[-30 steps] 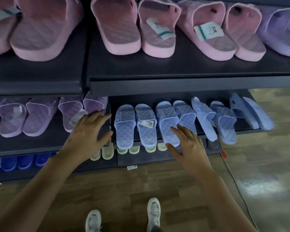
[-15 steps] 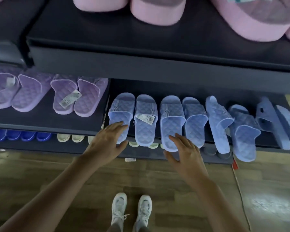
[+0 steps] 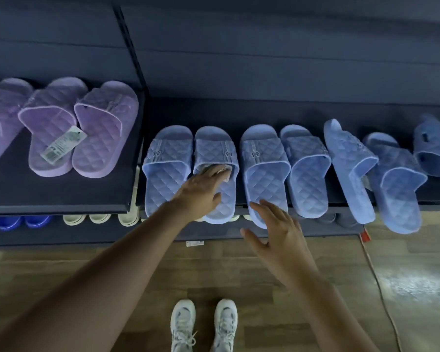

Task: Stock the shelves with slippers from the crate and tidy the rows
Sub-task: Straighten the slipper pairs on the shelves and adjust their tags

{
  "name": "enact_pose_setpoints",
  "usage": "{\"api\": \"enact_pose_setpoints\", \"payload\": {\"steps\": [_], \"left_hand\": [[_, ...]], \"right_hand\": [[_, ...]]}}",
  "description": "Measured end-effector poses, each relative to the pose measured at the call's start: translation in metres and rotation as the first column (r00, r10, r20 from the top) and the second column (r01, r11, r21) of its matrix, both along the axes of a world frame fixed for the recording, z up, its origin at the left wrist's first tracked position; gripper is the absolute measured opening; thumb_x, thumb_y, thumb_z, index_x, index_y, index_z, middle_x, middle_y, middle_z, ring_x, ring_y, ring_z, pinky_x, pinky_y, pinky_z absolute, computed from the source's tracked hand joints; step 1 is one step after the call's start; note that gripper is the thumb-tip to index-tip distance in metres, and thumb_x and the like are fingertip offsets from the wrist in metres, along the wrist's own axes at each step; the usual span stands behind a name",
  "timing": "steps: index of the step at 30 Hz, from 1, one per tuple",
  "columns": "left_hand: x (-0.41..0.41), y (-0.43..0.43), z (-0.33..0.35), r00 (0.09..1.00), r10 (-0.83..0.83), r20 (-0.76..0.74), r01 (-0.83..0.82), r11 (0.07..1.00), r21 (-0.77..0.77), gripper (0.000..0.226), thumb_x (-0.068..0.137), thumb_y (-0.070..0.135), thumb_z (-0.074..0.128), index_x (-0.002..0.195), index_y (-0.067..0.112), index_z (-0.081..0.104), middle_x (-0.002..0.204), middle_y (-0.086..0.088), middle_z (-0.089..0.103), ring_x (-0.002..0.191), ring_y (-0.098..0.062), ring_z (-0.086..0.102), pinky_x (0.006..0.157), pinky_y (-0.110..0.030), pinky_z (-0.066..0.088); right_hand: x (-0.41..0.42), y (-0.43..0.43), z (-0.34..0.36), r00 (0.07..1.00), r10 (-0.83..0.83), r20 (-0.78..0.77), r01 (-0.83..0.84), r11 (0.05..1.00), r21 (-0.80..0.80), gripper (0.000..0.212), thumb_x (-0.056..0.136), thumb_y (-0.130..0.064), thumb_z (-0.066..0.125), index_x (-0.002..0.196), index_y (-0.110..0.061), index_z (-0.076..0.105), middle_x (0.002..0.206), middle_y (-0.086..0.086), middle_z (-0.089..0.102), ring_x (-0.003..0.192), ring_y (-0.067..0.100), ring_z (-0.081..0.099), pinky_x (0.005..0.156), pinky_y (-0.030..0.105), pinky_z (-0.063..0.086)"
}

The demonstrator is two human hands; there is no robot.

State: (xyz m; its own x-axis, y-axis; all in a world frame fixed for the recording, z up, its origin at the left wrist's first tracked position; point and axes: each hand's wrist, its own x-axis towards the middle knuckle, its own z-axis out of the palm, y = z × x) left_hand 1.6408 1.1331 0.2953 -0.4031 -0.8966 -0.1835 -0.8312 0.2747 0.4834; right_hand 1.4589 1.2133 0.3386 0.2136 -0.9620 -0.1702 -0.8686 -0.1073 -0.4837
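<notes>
A row of light blue quilted slippers lies on the dark shelf. My left hand reaches over the second blue slipper, its fingertips at the strap opening and on the white tag there. My right hand hovers open with spread fingers at the heel of the third blue slipper. To the right, two blue slippers lie skewed and overhang the shelf edge. No crate is in view.
Purple slippers with a tag sit on the left shelf section. Below are cream slippers and dark blue ones. My white shoes stand on the wooden floor. An orange cable runs along the floor at right.
The view has dropped lower and closer to the blue row. My left hand moved right and forward from the first slipper's heel onto the second slipper's tag. My right hand stays near the third slipper's heel.
</notes>
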Motion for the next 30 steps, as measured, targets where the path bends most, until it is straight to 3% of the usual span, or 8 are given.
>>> {"api": "enact_pose_setpoints", "payload": {"steps": [6, 10, 15, 20, 22, 26, 28, 30], "left_hand": [[-0.008, -0.01, -0.012, 0.957, 0.002, 0.29, 0.014, 0.998, -0.053, 0.064, 0.096, 0.031, 0.039, 0.148, 0.01, 0.008, 0.154, -0.008, 0.01, 0.139, -0.025, 0.014, 0.112, -0.032, 0.01], [-0.01, -0.006, -0.018, 0.945, 0.029, 0.327, 0.023, 0.988, -0.153, 0.046, 0.096, 0.024, 0.041, 0.138, 0.008, 0.03, 0.137, -0.011, 0.033, 0.125, -0.029, 0.033, 0.106, -0.035, 0.025], [0.003, 0.004, -0.03, 0.993, -0.043, 0.112, 0.09, 0.883, -0.46, 0.025, 0.082, 0.009, 0.045, 0.089, 0.004, 0.068, 0.083, -0.009, 0.063, 0.082, -0.03, 0.065, 0.077, -0.035, 0.053], [0.027, 0.021, -0.034, 0.983, -0.181, -0.036, 0.138, 0.851, -0.506, 0.031, 0.084, 0.011, 0.046, 0.108, 0.009, 0.066, 0.107, -0.005, 0.067, 0.106, -0.02, 0.061, 0.095, -0.029, 0.047], [0.031, 0.031, -0.029, 0.97, -0.111, -0.217, 0.006, 0.9, -0.436, 0.03, 0.09, 0.014, 0.045, 0.114, 0.007, 0.062, 0.114, -0.004, 0.066, 0.108, -0.013, 0.06, 0.094, -0.025, 0.048], [0.021, 0.039, -0.005, 0.688, 0.418, -0.594, -0.574, 0.814, -0.093, 0.023, 0.096, 0.011, 0.046, 0.113, 0.006, 0.06, 0.087, 0.014, 0.065, 0.077, 0.009, 0.06, 0.064, -0.006, 0.044], [0.015, 0.04, 0.001, 0.534, 0.516, -0.67, -0.691, 0.723, 0.006, 0.017, 0.095, 0.006, 0.047, 0.108, 0.007, 0.058, 0.087, 0.019, 0.06, 0.079, 0.009, 0.059, 0.066, -0.005, 0.043], [0.015, 0.044, 0.002, 0.518, 0.487, -0.704, -0.672, 0.74, 0.017, 0.016, 0.095, 0.006, 0.047, 0.105, 0.015, 0.055, 0.089, 0.012, 0.065, 0.078, 0.002, 0.061, 0.066, -0.011, 0.047]], "right_hand": [[0.008, -0.001, -0.006, 1.0, -0.006, 0.027, 0.006, 1.0, -0.004, 0.072, 0.076, -0.061, 0.03, 0.133, -0.022, 0.047, 0.137, -0.001, 0.049, 0.129, 0.014, 0.042, 0.102, 0.023, 0.019], [0.012, 0.0, -0.005, 0.998, -0.024, 0.055, 0.022, 1.0, 0.02, 0.061, 0.079, -0.049, 0.044, 0.134, -0.021, 0.047, 0.137, -0.001, 0.049, 0.13, 0.015, 0.041, 0.102, 0.022, 0.017], [0.014, 0.0, -0.007, 0.997, -0.01, 0.071, 0.008, 1.0, 0.02, 0.054, 0.085, -0.043, 0.055, 0.134, -0.021, 0.048, 0.138, 0.0, 0.048, 0.131, 0.015, 0.04, 0.103, 0.024, 0.02], [0.017, -0.007, -0.012, 0.995, -0.029, 0.098, 0.026, 0.999, 0.031, 0.049, 0.086, -0.032, 0.063, 0.132, -0.02, 0.049, 0.135, -0.004, 0.05, 0.126, 0.015, 0.045, 0.104, 0.028, 0.029], [0.02, -0.011, -0.015, 0.992, -0.042, 0.118, 0.035, 0.998, 0.056, 0.05, 0.087, -0.034, 0.061, 0.133, -0.02, 0.048, 0.135, -0.004, 0.05, 0.126, 0.014, 0.045, 0.105, 0.036, 0.036], [0.026, -0.018, -0.02, 0.987, -0.064, 0.15, 0.056, 0.997, 0.058, 0.05, 0.087, -0.034, 0.06, 0.133, -0.019, 0.048, 0.133, -0.002, 0.052, 0.126, 0.013, 0.044, 0.102, 0.041, 0.04], [0.029, -0.021, -0.021, 0.987, -0.068, 0.148, 0.06, 0.997, 0.058, 0.05, 0.087, -0.033, 0.06, 0.133, -0.018, 0.047, 0.134, -0.001, 0.051, 0.126, 0.013, 0.044, 0.103, 0.039, 0.039], [0.032, -0.023, -0.021, 0.986, -0.067, 0.15, 0.058, 0.996, 0.064, 0.051, 0.087, -0.032, 0.061, 0.134, -0.018, 0.046, 0.136, -0.001, 0.049, 0.125, 0.015, 0.044, 0.103, 0.04, 0.039]]}}
